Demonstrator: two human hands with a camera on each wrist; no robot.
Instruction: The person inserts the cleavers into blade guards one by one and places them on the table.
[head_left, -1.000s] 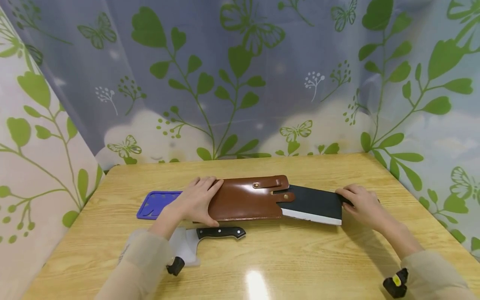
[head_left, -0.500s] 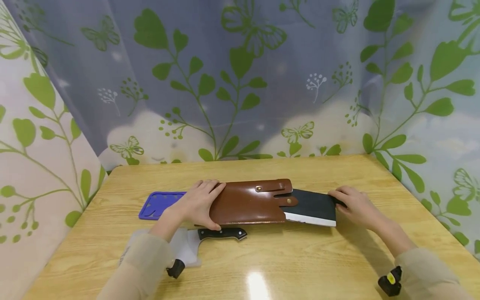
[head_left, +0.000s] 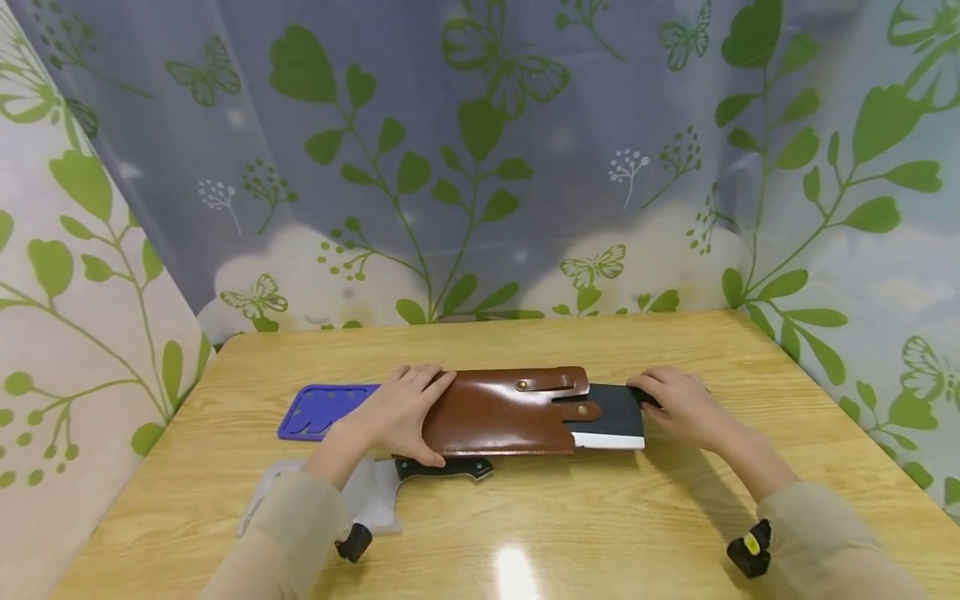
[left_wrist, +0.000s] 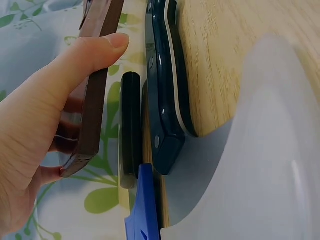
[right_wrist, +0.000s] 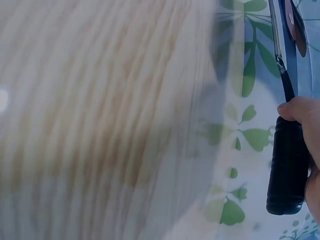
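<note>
My left hand [head_left: 397,410] grips the closed end of a brown leather sheath [head_left: 495,421], thumb along its near edge and fingers over the far side. Out of the sheath's right end sticks a cleaver [head_left: 613,417] with a dark blade and a bright cutting edge; most of the blade is hidden inside. My right hand [head_left: 686,408] holds the cleaver by its black handle [right_wrist: 288,165]. The sheath's strap with a snap [head_left: 582,410] lies over the blade. In the left wrist view the sheath is raised above the table.
Nearer me lies a second knife with a black riveted handle [head_left: 446,468] and a whitish cover [head_left: 371,500] on its blade, partly behind my left sleeve. A blue, cut-out piece [head_left: 322,408] lies left of the sheath, a black handle [left_wrist: 130,125] beyond it. Patterned curtains [head_left: 480,167] border the table.
My right hand has moved left, pushing the cleaver deeper into the sheath, so less blade shows. The blade now lies more in line with the sheath. My left hand keeps its grip.
</note>
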